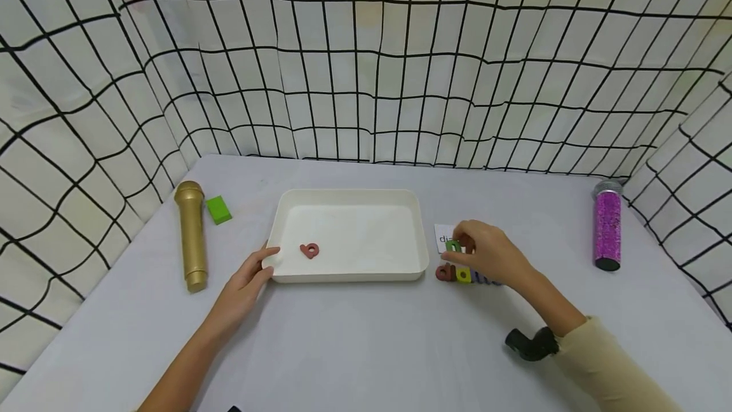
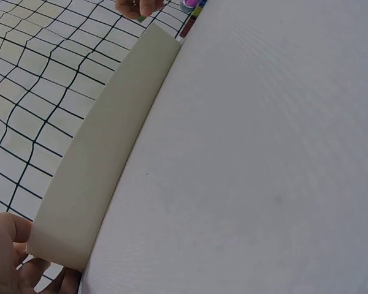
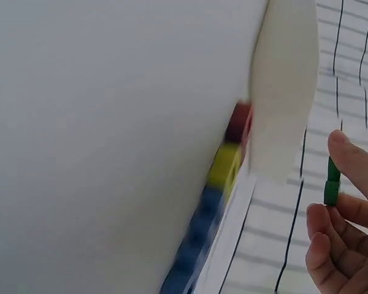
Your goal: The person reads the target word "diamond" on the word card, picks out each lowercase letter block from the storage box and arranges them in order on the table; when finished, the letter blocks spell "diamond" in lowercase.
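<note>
My left hand (image 1: 246, 278) grips the near left corner of the white tray (image 1: 349, 277), and the left wrist view has its fingers (image 2: 34, 269) around that corner. Inside the tray lies a small red letter piece (image 1: 309, 250). Between thumb and finger, my right hand (image 1: 494, 253) pinches a green letter piece (image 3: 332, 190), held above a printed card (image 1: 443, 231) that it partly covers. Just in front of the card sits a row of letter pieces: red-brown (image 1: 446, 272), yellow (image 1: 463, 274) and blue (image 3: 199, 226), the blue end partly hidden under the right hand.
A gold microphone (image 1: 192, 234) lies at the left beside a green block (image 1: 218, 210). At the far right is a glittery pink microphone (image 1: 607, 227). Black-lined netting (image 1: 366, 75) rises behind and along both sides of the white table (image 1: 354, 348).
</note>
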`<state>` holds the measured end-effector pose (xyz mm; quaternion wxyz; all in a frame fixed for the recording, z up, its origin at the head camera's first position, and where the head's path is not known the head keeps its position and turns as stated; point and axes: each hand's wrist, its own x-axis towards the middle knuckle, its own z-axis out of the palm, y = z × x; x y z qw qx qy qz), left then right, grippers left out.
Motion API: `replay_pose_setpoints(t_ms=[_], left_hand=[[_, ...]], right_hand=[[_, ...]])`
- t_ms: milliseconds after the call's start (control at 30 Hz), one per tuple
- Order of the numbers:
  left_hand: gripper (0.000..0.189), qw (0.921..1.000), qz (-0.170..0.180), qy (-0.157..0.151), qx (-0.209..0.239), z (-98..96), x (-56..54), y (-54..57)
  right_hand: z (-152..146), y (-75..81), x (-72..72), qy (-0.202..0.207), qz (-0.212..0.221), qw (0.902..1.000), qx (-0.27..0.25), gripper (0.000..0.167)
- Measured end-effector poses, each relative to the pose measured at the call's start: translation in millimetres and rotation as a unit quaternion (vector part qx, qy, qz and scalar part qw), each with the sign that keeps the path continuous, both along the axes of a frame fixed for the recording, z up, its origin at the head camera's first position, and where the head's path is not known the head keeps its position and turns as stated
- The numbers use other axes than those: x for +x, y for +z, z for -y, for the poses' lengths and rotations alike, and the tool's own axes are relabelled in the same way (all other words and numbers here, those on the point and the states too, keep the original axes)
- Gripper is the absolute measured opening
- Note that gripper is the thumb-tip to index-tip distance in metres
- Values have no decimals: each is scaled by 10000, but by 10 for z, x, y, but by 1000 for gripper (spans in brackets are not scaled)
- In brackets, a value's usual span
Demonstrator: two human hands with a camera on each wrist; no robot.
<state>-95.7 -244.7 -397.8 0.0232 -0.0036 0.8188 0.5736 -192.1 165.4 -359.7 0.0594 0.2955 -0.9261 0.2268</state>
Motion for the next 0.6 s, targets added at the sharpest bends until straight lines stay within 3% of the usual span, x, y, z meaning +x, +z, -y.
replay_pose_setpoints(t_ms=[300, 600], left_hand=[[43, 10000, 43, -5, 3, 8, 22, -11], [44, 10000, 16, -31, -39, -12, 5, -25]], right_hand=[[-712, -42, 162, -831, 481, 9945, 415, 26], [-982, -141, 204, -910, 1002, 9894, 522, 27]])
